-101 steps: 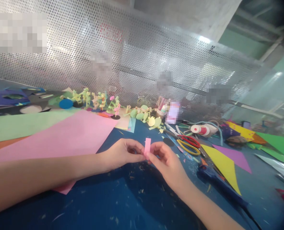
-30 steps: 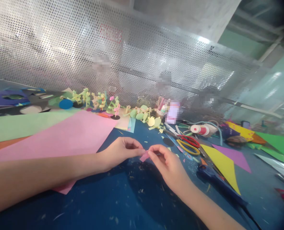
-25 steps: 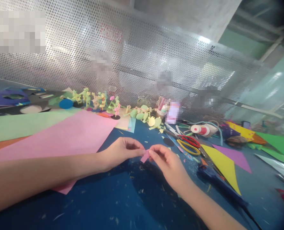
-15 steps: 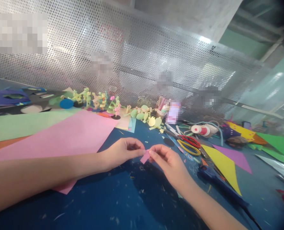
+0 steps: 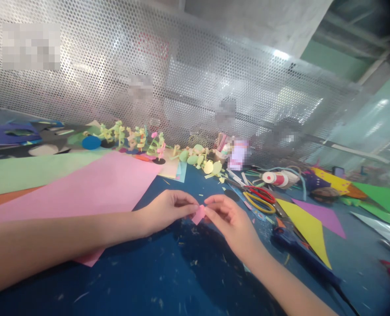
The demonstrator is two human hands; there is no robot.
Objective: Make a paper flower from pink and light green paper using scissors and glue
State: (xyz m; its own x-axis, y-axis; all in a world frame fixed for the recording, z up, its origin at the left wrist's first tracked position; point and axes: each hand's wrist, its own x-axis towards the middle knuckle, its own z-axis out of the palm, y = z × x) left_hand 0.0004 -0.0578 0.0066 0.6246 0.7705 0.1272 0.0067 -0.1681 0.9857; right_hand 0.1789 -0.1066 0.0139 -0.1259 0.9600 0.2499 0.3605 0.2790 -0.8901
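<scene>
Between my two hands is a small pink paper strip [image 5: 199, 215], held above the blue table [image 5: 142, 272]. My left hand [image 5: 168, 210] pinches its upper left end between thumb and fingertips. My right hand [image 5: 229, 216] has its thumb tip on the strip's right edge, with the index finger raised and curved above it. The strip's lower end hangs free toward me. Under my left forearm lies a large pink paper sheet [image 5: 112, 184].
Scissors with red and yellow handles [image 5: 260, 199] lie to the right, near a dark blue glue gun [image 5: 300, 254] with a cord. Yellow paper [image 5: 308, 226] is beside it. Small paper figures [image 5: 139, 136] stand along the back, before a perforated metal screen [image 5: 188, 87].
My right index finger has lifted away from the strip, opening a gap between the two hands' fingers. The strip has shifted slightly; the rest stays put.
</scene>
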